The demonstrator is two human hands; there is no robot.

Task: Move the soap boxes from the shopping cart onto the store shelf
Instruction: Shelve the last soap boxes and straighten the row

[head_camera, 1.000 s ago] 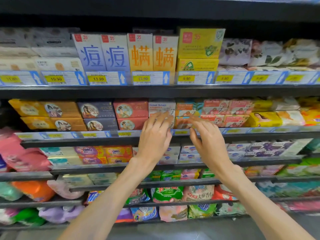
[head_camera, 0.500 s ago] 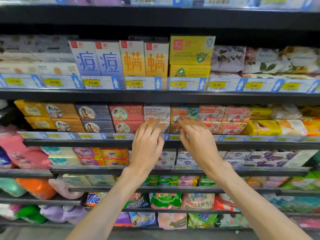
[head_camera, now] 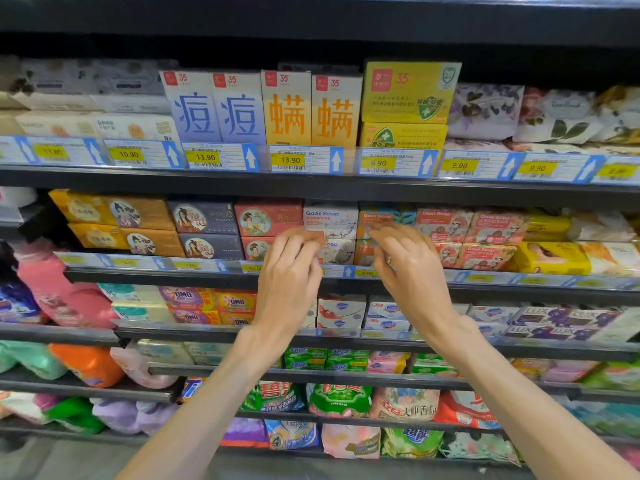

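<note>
Two white Goat Soap boxes are stacked on the second shelf, with orange Goat Soap boxes stacked just to their right. My left hand hovers in front of the lower white box with its fingers loosely bent and nothing in it. In front of the lower orange box, my right hand has its fingers bent the same way and is likewise empty. Whether the fingertips touch the boxes is unclear. The shopping cart is out of view.
Red Goat Soap boxes and yellow soap packs fill the shelf to the right, dark and red lady-print boxes the left. Tall soap boxes stand on the shelf above. Lower shelves hold soap bars and detergent bags.
Both hands have drawn back a little from the Goat Soap boxes, and their fingers have gone from straight to bent. The view has tilted slightly upward.
</note>
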